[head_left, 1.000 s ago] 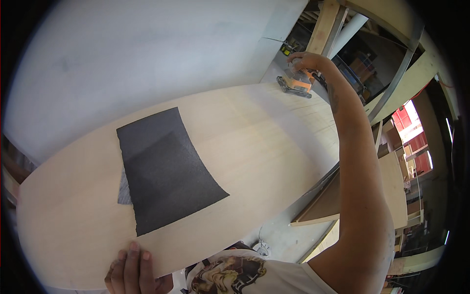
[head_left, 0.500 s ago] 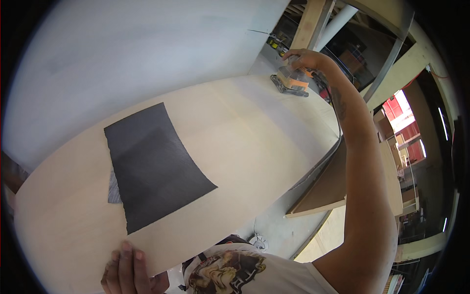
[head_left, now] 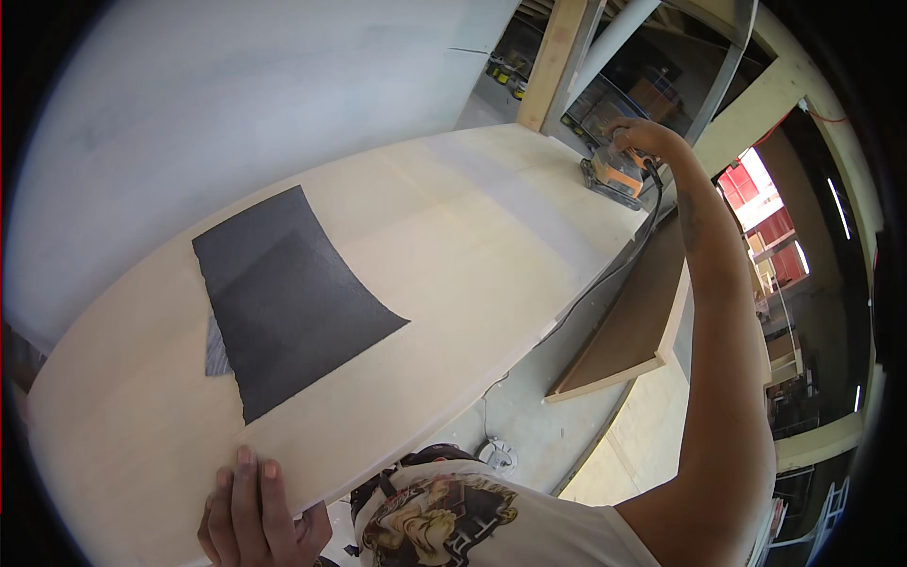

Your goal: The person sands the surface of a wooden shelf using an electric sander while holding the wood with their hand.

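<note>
A long pale wooden panel (head_left: 472, 274) spreads out in front of me. At its far right end, my right hand (head_left: 644, 138) grips the top of an orange and grey power sander (head_left: 616, 175), whose pad rests on the panel near the edge. A dark cord trails from the sander along the panel's near edge. My left hand (head_left: 250, 510) lies with fingers stretched over the near edge at the lower left, holding nothing. Just beyond it lies a dark sheet of sandpaper (head_left: 298, 302), slightly curled, partly covering a smaller grey piece (head_left: 218, 350).
A pale wall (head_left: 255, 94) rises behind the panel. Wooden posts (head_left: 559, 57) stand past the far right end. Below the near edge, a shallow wooden tray-like piece (head_left: 624, 321) leans at the right, and a round white object (head_left: 497, 455) sits on the floor.
The sander, in my right hand, has moved right and nearer along the panel's far end. My left hand stays at the near edge. The view has shifted slightly.
</note>
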{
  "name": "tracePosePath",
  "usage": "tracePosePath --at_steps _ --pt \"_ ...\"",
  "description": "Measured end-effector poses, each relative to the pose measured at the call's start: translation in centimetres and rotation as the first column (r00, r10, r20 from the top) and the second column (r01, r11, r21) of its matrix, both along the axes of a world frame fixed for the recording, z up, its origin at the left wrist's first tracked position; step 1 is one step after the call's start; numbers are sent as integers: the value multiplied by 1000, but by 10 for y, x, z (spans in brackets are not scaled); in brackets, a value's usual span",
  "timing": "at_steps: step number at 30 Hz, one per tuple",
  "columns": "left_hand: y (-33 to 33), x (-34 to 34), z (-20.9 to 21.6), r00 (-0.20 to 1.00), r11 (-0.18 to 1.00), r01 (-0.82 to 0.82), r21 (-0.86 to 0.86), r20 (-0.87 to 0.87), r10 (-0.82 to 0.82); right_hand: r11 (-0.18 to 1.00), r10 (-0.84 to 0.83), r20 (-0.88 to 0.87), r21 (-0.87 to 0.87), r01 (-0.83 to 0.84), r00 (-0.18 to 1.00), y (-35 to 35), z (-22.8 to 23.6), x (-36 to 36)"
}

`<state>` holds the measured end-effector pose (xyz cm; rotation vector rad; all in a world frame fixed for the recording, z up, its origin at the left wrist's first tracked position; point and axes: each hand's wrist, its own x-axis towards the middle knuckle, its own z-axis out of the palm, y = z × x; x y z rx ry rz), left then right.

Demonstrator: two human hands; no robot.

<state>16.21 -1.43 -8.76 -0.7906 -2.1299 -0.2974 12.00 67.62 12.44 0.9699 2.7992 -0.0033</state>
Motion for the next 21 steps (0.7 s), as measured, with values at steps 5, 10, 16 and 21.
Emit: tracePosePath --at_steps 5,10,16,21 --pt "5 1 3 1000 999 -22 26 -18 23 993 41 -51 -108 -46 998 -29 9 33" --pt "8 3 4 1000 999 -24 38 2 24 986 85 -84 -134 -96 993 -56 7 53" --pt "11 1 2 999 998 -20 63 28 19 979 172 -76 -96 -179 982 -67 0 30" --pt "10 4 3 999 996 -38 82 10 37 979 178 -51 -92 -182 983 -65 -3 -19"
